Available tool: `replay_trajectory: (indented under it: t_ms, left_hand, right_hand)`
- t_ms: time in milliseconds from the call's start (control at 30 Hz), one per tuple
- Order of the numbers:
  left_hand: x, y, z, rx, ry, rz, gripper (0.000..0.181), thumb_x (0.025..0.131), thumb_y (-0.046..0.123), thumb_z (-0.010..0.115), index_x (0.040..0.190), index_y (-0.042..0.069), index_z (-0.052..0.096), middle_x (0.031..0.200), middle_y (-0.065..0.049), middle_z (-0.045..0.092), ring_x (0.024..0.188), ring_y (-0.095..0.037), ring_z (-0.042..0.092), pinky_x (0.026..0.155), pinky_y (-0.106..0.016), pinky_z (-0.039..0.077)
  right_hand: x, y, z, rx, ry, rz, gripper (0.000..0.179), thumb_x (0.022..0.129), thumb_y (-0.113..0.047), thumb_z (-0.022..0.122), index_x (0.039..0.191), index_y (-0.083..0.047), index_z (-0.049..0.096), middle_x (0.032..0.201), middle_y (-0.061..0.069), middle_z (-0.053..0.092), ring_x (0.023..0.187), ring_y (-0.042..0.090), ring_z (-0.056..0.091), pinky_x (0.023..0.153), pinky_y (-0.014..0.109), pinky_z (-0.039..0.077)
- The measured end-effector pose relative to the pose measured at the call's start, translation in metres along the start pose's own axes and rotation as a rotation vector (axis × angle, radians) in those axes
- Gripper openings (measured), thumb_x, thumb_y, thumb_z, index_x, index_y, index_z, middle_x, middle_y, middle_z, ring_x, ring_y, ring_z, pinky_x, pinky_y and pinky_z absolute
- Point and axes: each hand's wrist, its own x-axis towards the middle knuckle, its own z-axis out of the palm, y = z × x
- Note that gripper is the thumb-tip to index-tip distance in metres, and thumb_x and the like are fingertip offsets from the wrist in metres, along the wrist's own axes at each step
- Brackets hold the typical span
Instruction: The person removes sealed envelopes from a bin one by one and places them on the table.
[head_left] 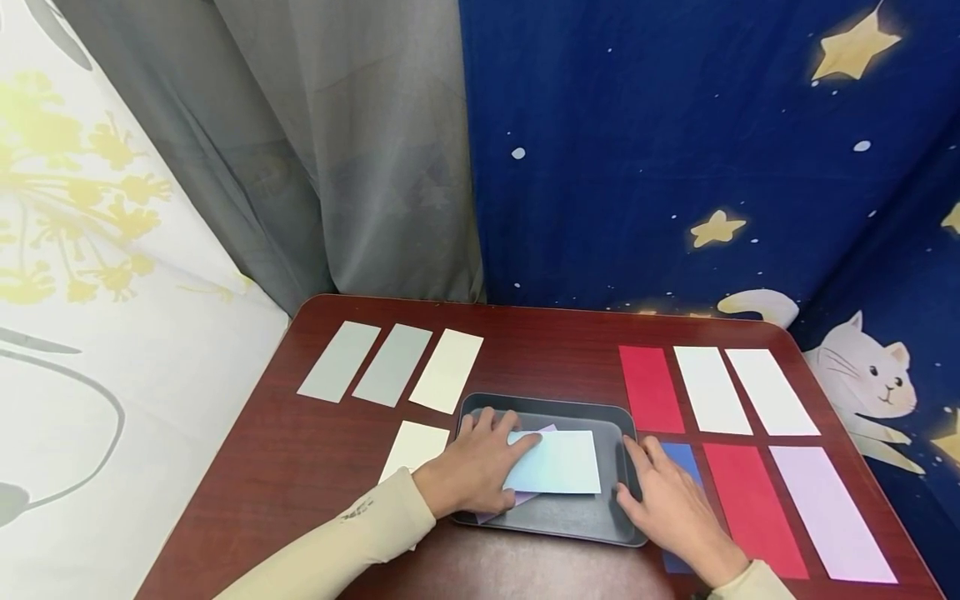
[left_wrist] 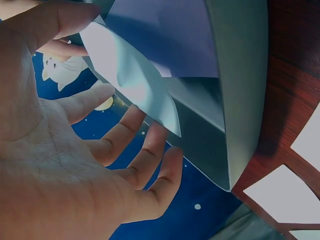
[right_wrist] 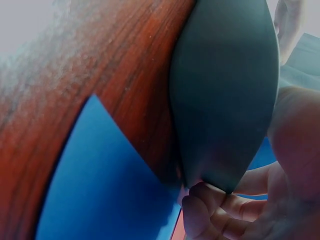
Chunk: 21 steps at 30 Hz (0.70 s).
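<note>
A light blue card (head_left: pixel 562 462) is in my left hand (head_left: pixel 480 462), over the dark grey tray (head_left: pixel 551 407). In the left wrist view, the thumb and fingers (left_wrist: pixel 120 135) are on either side of the pale card (left_wrist: pixel 125 70). Beneath it, a purple card (left_wrist: pixel 165 35) lies slantwise inside the tray, partly covered. My right hand (head_left: pixel 675 504) holds the tray's right side, thumb over the rim. In the right wrist view, curled fingers (right_wrist: pixel 197 212) meet the end of the tray wall (right_wrist: pixel 227 100).
Left of the tray lie two grey cards (head_left: pixel 392 365) and cream cards (head_left: pixel 447 371). To the right are red cards (head_left: pixel 651 389), white cards (head_left: pixel 712 390), a lilac card (head_left: pixel 832 512) and a blue card (head_left: pixel 681 458), partly behind my right hand. Curtains hang behind the table.
</note>
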Motion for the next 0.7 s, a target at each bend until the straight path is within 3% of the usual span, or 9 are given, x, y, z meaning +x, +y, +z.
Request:
replay_trajectory:
  t_ms: [700]
  left_hand:
    - [-0.013,-0.011,-0.007,-0.048,0.039,-0.033,0.077,0.086,0.041,0.085,0.157,0.023,0.060,0.145,-0.008,0.054,0.125,-0.033,0.054,0.091,-0.049,0.045]
  right_hand:
    - [0.000,0.000,0.000,-0.008,-0.005,0.001,0.066,0.087,-0.017,0.086,0.143,0.011,0.064,0.111,0.012,0.059,0.062,0.011,0.039,0.048,0.028,0.036]
